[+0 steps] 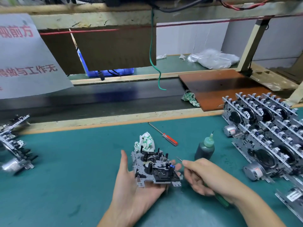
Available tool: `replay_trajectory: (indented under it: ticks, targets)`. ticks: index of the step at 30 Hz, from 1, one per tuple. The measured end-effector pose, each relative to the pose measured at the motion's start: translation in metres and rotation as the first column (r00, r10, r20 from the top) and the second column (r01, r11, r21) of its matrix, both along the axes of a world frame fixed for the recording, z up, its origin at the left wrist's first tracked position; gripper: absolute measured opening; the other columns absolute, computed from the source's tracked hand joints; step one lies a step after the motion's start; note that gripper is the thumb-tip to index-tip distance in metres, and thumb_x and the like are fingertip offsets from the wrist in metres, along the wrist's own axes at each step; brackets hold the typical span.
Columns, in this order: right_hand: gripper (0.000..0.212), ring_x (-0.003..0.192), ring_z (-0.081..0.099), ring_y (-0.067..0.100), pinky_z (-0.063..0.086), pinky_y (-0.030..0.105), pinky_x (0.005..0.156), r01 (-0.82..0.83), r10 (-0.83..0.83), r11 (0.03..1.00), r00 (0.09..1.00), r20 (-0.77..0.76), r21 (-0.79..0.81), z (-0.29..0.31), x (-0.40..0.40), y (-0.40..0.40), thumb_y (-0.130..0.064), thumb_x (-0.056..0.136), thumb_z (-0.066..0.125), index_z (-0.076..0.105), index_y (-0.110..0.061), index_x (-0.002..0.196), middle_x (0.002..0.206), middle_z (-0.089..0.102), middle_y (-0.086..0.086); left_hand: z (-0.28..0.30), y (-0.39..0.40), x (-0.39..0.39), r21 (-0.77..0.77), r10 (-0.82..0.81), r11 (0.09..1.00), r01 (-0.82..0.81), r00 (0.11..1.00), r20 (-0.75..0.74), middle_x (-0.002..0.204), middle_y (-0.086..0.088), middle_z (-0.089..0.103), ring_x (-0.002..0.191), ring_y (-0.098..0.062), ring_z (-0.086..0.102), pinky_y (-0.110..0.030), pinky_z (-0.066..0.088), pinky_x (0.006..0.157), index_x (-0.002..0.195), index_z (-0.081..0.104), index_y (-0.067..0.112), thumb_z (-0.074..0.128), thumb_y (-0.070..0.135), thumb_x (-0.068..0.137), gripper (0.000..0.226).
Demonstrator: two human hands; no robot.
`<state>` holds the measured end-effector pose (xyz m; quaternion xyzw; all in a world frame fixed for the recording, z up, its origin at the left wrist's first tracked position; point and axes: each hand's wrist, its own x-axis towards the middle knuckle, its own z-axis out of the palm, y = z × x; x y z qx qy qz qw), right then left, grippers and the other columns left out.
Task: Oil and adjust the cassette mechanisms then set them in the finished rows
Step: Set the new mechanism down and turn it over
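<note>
Both hands worked low over the teal-green bench mat; the left hand lay palm up, fingers spread and nearly straight, thumb raised clear, carrying the grey metal cassette mechanism with black plastic parts flat on its palm and fingers; the right hand had its fingers curled round a thin green-handled metal probe, whose fine tip pointed at the mechanism's right edge, just beside a small blue part; the two hands sat close together without touching; a white paper sign with red Chinese characters hung at the upper left, only partly readable, with 前方 on one line and 与工作无 on a lower one; a dark squeeze bottle with a green nozzle cap stood upright just beyond the right hand; a red-handled screwdriver lay on the mat beside a crumpled white-and-green printed rag; rows of finished grey mechanisms with round silver motors stood at the right; more mechanisms, blurred, lay at the left edge
</note>
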<state>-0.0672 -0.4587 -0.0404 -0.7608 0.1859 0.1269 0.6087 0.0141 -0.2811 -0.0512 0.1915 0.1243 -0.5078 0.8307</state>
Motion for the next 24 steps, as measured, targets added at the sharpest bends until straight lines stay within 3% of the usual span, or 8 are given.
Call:
replay_trajectory:
  ticks: [5, 10, 21, 23, 24]
  targets:
    - [0.052, 0.026, 0.028, 0.009, 0.022, 0.014, 0.032, 0.004, -0.003, 0.999, 1.000, 0.005, -0.042, -0.003, 0.002, 0.010, -0.029, 0.100, 0.037, 0.052, -0.012, 0.053, 0.039, 0.050, 0.004, -0.001, 0.000, -0.002, -0.041, 0.001, 0.999, -0.002, 1.000, -0.009, 0.131, -0.033, 0.050, 0.117, -0.047, 0.052, -0.058, 0.038, 0.101, 0.114, 0.061, -0.013, 0.050, 0.071, 0.073, 0.093]
    - [0.053, 0.025, 0.025, 0.009, 0.021, 0.013, 0.032, 0.069, -0.066, 0.996, 0.996, 0.055, -0.061, -0.004, 0.006, 0.014, -0.026, 0.100, 0.037, 0.052, -0.014, 0.050, 0.037, 0.048, 0.004, -0.001, -0.001, 0.000, -0.021, 0.075, 0.997, -0.076, 0.996, -0.039, 0.137, -0.029, 0.047, 0.126, -0.045, 0.045, -0.059, 0.034, 0.104, 0.131, 0.050, -0.006, 0.057, 0.066, 0.069, 0.095]
    - [0.055, 0.025, 0.028, 0.008, 0.022, 0.015, 0.033, 0.015, -0.014, 0.999, 0.999, 0.042, -0.029, -0.009, 0.004, 0.012, -0.030, 0.102, 0.033, 0.059, -0.012, 0.057, 0.039, 0.051, 0.004, -0.005, 0.001, 0.001, -0.095, 0.098, 0.990, -0.101, 0.994, -0.042, 0.131, -0.035, 0.049, 0.120, -0.050, 0.048, -0.062, 0.033, 0.105, 0.113, 0.060, -0.015, 0.052, 0.066, 0.073, 0.090]
    - [0.054, 0.026, 0.033, 0.008, 0.027, 0.015, 0.035, 0.019, -0.013, 0.996, 0.998, 0.065, -0.087, -0.009, 0.004, 0.011, -0.030, 0.102, 0.034, 0.060, -0.013, 0.058, 0.040, 0.053, 0.004, -0.006, 0.000, 0.002, -0.087, 0.124, 0.988, -0.128, 0.991, -0.052, 0.130, -0.035, 0.050, 0.120, -0.051, 0.048, -0.062, 0.032, 0.104, 0.116, 0.059, -0.015, 0.052, 0.067, 0.074, 0.092]
    - [0.052, 0.028, 0.037, 0.009, 0.031, 0.015, 0.038, 0.025, -0.006, 0.981, 0.995, 0.103, -0.190, -0.010, 0.003, 0.011, -0.032, 0.101, 0.036, 0.061, -0.014, 0.059, 0.041, 0.054, 0.002, -0.007, 0.000, 0.004, -0.071, 0.142, 0.987, -0.145, 0.989, -0.042, 0.129, -0.035, 0.050, 0.120, -0.051, 0.048, -0.062, 0.032, 0.104, 0.120, 0.057, -0.013, 0.050, 0.068, 0.077, 0.093]
